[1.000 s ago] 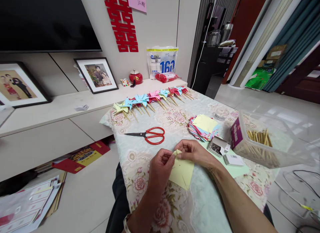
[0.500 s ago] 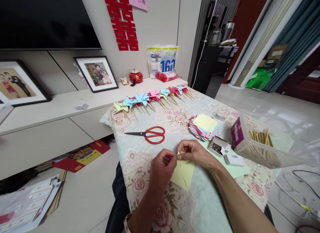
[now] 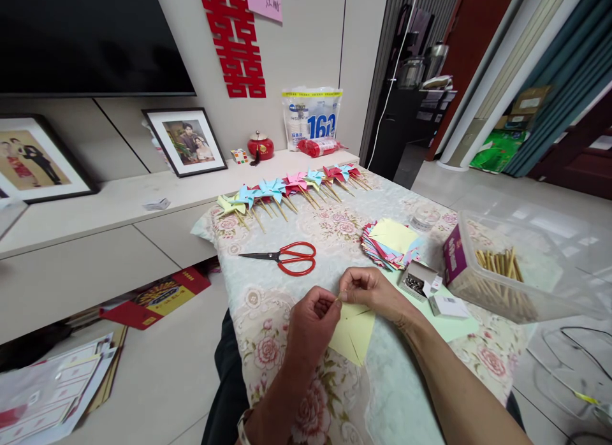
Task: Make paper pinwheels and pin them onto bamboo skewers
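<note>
Paper square point(image 3: 354, 343), pale yellow, lies on the bench point(image 3: 399, 378) in front of the person, its far corner now covered by fingertips; a second ago that corner showed in a gap between the two hands, and the square has since shifted slightly to the right. Dark slits run inward from its near and right corners, and a small dot marks it near the middle. Left hand point(image 3: 313, 317) and right hand point(image 3: 369, 292) are both closed in a pinch — thumb against forefinger — on that far corner, with their tips almost meeting. Beyond the left hand lie scissors point(image 3: 276, 257) with red handles, unmoved. Past the right hand sit a stack of coloured paper point(image 3: 394, 236), yellow on top, an open box point(image 3: 427, 272) of small metal pieces and a white carton point(image 3: 449, 306). Farther right, a clear tub point(image 3: 557, 305) holds wooden sticks point(image 3: 500, 265). Finished pinwheels point(image 3: 272, 190), in blue, red, pink and yellow, line the bench's far edge
</note>
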Demonstrator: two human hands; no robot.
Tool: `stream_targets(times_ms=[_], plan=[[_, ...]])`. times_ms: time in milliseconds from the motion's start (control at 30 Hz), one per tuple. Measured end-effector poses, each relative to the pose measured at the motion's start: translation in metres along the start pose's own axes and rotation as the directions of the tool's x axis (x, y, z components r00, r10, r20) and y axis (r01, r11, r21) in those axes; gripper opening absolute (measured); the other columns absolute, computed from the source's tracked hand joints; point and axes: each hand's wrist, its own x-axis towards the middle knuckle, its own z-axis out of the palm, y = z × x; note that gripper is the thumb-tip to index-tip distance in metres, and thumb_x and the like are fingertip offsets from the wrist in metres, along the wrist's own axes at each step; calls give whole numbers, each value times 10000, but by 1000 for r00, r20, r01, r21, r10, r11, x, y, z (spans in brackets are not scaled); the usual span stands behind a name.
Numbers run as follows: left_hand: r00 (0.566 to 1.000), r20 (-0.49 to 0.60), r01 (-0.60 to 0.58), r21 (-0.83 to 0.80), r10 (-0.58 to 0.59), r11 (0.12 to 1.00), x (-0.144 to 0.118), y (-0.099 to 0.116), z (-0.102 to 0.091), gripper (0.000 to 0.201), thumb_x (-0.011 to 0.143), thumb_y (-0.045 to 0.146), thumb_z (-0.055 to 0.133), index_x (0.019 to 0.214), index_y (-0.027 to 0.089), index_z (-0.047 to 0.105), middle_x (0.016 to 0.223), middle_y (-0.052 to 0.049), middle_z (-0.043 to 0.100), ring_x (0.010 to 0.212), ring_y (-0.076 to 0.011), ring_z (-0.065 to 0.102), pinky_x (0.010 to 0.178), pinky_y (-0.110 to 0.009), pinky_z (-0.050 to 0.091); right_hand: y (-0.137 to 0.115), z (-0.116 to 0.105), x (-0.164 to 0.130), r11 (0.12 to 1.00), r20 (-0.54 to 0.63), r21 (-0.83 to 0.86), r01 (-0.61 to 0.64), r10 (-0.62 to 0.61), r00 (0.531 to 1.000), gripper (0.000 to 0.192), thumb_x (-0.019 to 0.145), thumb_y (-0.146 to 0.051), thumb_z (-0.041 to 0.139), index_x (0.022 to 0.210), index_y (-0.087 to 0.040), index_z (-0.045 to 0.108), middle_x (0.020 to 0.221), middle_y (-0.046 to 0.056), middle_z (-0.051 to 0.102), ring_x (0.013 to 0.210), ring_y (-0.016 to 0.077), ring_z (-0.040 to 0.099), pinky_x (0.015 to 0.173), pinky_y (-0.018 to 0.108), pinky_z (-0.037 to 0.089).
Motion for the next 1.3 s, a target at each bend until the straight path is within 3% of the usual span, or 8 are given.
stream_targets(times_ms=[133,600,700,800,867,1000,1133,1300], plan=[[1000,22,4,3,-4,1000,0,-3,1,146,766,315,635,707,189,593,551,45,540,512,-106,476,497,-207,358,0,1,1,999,-39,-16,38,-39,998,143,725,-262,743,694,-162,646,656,-12,604,621,125,501,590,247,378],[999,20,42,-39,-41,998,0,1,0,143,756,324,642,736,184,624,550,37,583,501,-115,504,488,-210,367,1,1,1,999,-77,-36,11,-14,997,248,738,-379,742,701,-161,631,578,-40,530,532,101,437,512,235,322],[999,-18,42,-12,-43,999,0,0,-2,141,773,323,629,747,184,627,537,39,588,480,-118,509,481,-215,367,5,-1,3,1000,-44,17,-11,12,999,266,739,-391,751,830,-162,650,632,-32,573,553,105,481,532,233,360],[998,-63,26,151,-16,988,2,0,-4,109,799,290,606,814,189,645,639,13,657,538,-143,576,545,-244,423,11,-3,5,1000,-68,-24,-7,5,998,348,742,-330,730,1042,-172,651,828,10,657,610,111,537,567,238,411],[996,-83,-7,338,38,941,3,0,-5,109,799,227,599,889,193,650,791,-16,698,623,-160,618,631,-277,462,18,-4,7,981,-106,-189,36,-56,993,351,765,-259,675,1105,-174,642,897,25,670,610,108,540,564,237,421],[988,-65,-63,650,138,757,2,-1,-7,249,811,131,571,1040,184,652,1032,-80,658,835,-213,645,758,-337,477,29,-2,11,866,-119,-491,95,-175,977,346,764,-124,599,1100,-181,659,876,22,673,614,116,528,595,246,423],[983,41,-145,778,181,611,-2,-2,-8,331,877,129,509,1147,223,674,1080,-90,609,973,-243,615,759,-333,475,27,0,11,802,-111,-589,101,-204,973,359,723,-49,589,1047,-176,681,847,27,657,658,142,532,626,263,399],[968,116,-200,893,223,403,-6,-3,-7,408,913,109,468,1206,313,665,1040,-70,592,904,-218,588,651,-280,440,18,1,8,732,-91,-674,100,-217,972,327,705,-19,590,981,-167,683,849,41,647,689,159,539,646,274,381]])
